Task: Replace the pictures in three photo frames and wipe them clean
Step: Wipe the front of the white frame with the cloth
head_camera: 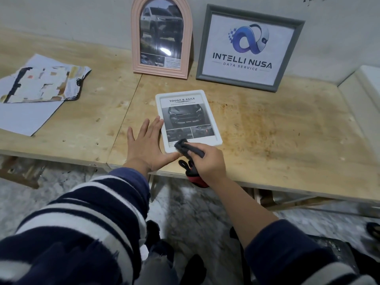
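Observation:
A white photo frame (188, 118) lies flat on the wooden table (277, 130), showing a car advert headed "TOUGH & AGILE". My left hand (147, 145) lies flat beside it, fingers straight, touching the frame's left edge and near corner. My right hand (207, 161) grips a dark grey cloth (185, 147) pressed on the frame's lower part. A pink arched frame (162, 36) with a car picture and a grey frame (247, 48) with a logo print lean upright against the wall behind.
A pile of loose papers and torn pictures (41, 89) lies at the table's left. A white object (366, 89) sits at the right edge. A red and black item (193, 173) hangs below my right hand at the table's front edge.

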A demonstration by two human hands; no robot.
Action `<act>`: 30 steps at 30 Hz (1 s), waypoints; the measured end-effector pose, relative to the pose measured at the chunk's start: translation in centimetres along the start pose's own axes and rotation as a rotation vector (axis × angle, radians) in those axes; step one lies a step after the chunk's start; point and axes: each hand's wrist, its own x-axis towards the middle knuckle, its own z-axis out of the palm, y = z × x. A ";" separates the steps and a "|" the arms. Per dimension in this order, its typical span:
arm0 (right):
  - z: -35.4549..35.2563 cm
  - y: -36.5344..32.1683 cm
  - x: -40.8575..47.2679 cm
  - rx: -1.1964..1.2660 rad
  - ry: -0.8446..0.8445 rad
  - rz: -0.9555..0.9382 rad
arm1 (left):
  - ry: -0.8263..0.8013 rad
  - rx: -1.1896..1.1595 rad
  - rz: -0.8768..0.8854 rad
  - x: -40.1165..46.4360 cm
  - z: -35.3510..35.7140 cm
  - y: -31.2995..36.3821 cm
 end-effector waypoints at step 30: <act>-6.0 -1.0 4.9 0.684 0.156 0.836 | -0.101 -1.150 -0.743 5.4 -4.9 3.9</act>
